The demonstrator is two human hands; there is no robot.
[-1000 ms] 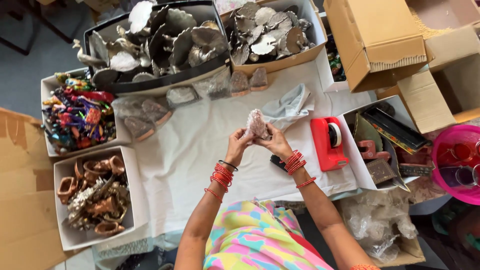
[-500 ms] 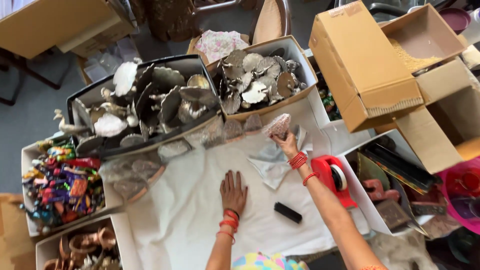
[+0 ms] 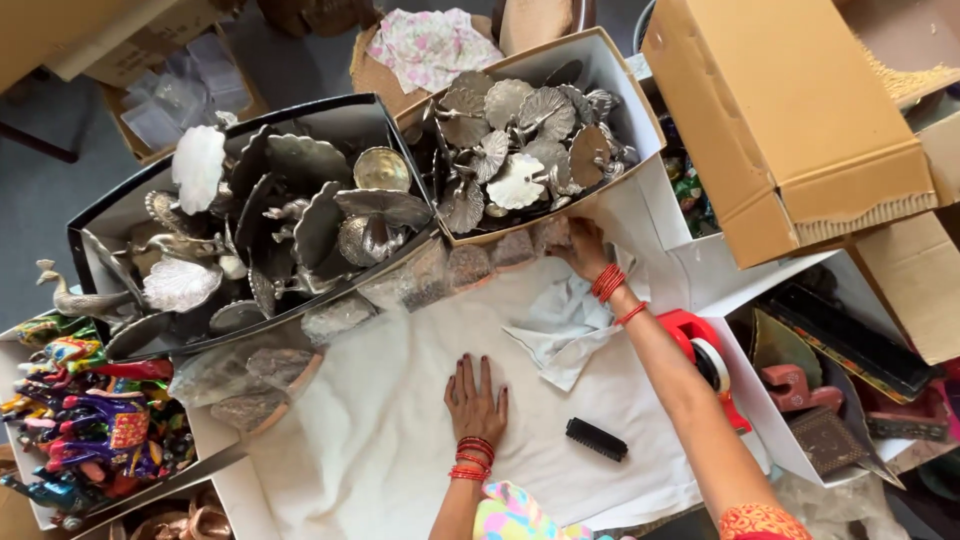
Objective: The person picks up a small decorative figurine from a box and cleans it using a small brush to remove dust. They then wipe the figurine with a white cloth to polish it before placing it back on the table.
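Note:
My left hand (image 3: 476, 400) lies flat, fingers spread, on the white cloth (image 3: 400, 440) and holds nothing. My right hand (image 3: 580, 245) reaches far forward and closes on a small plastic-wrapped item (image 3: 551, 235) at the right end of a row of similar wrapped items (image 3: 470, 265). That row runs along the front of two boxes of silver metal figures: a dark box (image 3: 260, 230) and a white box (image 3: 520, 150). Red bangles circle both wrists.
A crumpled white paper (image 3: 565, 325) and a small black comb (image 3: 597, 439) lie on the cloth. A red tape dispenser (image 3: 700, 350) stands at right. Brown cardboard boxes (image 3: 790, 120) fill the right. Colourful figurines (image 3: 80, 410) sit in a tray at left.
My right hand has carried the wrapped item from in front of me forward to the row by the white box. My left hand let go and settled flat on the cloth. The view tilted forward.

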